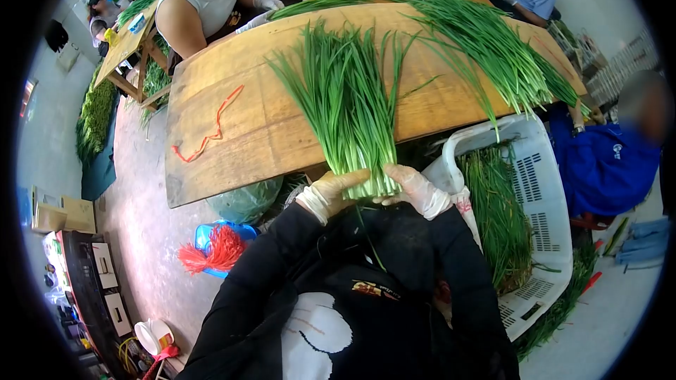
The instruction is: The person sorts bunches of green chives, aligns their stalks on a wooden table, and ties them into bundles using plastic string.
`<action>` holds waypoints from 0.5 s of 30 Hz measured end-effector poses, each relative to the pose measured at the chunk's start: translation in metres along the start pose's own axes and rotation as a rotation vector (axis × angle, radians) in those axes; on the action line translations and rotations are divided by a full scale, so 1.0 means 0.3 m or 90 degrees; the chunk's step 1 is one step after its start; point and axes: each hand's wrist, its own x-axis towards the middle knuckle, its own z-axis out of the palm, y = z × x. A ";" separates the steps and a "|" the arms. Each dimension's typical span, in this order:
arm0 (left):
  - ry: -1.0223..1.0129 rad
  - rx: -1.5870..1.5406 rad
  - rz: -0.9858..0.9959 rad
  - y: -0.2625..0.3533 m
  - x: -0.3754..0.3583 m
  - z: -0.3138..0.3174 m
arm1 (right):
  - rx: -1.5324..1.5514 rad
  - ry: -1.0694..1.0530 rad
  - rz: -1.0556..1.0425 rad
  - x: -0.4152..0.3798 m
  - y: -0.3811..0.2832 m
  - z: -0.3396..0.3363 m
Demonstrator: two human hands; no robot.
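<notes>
A bunch of garlic chives [352, 105] lies across the near edge of the wooden table [239, 148], leaves fanned out away from me and pale stem ends toward my body. My left hand [329, 193], in a thin whitish glove, grips the stem ends from the left. From the right, my gloved right hand [417, 188] holds the same stems, its thumb on top. The undersides of both hands are hidden. Left of the bunch, a red-orange tie string [213, 130] lies loose on the tabletop.
A larger pile of chives [486, 49] covers the table's right side. Beside my right arm stands a white plastic crate [556, 239] of chives. A blue container [204, 236] with red strings [218, 248] sits at left below the table. Co-workers sit around the table.
</notes>
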 end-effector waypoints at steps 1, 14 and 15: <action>0.024 -0.001 -0.002 0.001 -0.005 0.011 | -0.103 0.061 0.026 -0.014 -0.020 0.000; -0.012 -0.118 -0.025 -0.029 -0.017 -0.072 | -1.002 0.325 -0.028 0.083 -0.217 0.192; -0.014 -0.112 -0.018 -0.024 -0.019 -0.070 | -0.951 0.291 -0.018 0.095 -0.231 0.177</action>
